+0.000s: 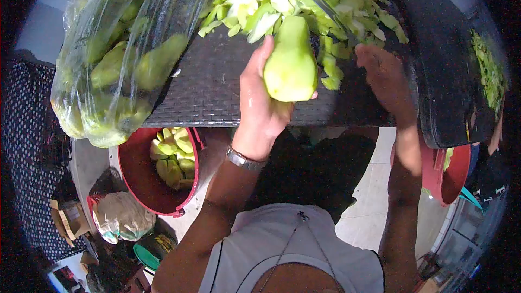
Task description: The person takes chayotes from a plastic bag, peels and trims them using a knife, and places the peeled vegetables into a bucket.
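Left hand (259, 95) wrapped round peeled green fruit (291, 62) over the black woven tabletop's (211, 89) near edge, right hand (384, 76) curled tight on knife (324, 8), blade over peelings (260, 1); white marks (500, 190) far right too small to read.

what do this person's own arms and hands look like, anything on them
The left hand and right hand are gloveless. A silver metal band, perhaps a watch, circles the left wrist. No sleeves show on the arms; the top is pale grey.
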Action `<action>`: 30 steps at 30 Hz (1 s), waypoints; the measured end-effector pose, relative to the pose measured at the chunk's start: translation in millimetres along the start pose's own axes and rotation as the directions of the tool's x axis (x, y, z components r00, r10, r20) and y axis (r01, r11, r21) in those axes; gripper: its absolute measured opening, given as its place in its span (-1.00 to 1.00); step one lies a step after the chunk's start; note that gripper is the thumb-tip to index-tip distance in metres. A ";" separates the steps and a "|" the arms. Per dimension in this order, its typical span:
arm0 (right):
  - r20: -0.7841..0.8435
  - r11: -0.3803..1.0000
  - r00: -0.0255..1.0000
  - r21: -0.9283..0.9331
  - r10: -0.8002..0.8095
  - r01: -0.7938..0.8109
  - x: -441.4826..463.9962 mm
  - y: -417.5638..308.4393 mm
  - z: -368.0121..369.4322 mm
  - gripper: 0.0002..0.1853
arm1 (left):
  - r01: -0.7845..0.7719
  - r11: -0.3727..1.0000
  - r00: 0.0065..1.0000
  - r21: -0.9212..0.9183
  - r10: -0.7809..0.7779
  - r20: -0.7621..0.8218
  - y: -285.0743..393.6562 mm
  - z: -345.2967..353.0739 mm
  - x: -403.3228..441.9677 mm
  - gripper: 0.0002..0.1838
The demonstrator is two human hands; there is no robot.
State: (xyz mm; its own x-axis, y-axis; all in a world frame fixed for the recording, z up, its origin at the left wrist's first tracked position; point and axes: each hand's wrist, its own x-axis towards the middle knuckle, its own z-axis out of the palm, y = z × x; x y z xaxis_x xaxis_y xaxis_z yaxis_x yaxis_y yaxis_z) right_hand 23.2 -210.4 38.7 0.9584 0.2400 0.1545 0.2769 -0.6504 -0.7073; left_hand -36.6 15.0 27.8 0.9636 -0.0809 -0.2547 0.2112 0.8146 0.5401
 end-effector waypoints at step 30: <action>0.163 0.960 0.966 -0.166 -0.200 0.227 -43.2 -53.1 23.3 -0.32 | -0.143 0.989 0.990 0.021 0.143 0.015 -20.7 -12.5 3.5 -0.47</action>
State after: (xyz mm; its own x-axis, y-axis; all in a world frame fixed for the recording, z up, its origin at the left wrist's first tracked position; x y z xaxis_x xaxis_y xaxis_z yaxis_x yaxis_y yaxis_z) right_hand -34.5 -169.4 53.5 0.8592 0.4797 0.1781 0.4947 -0.6895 -0.5290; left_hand -39.6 5.0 5.7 0.9862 0.0278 -0.1632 0.0746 0.8055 0.5878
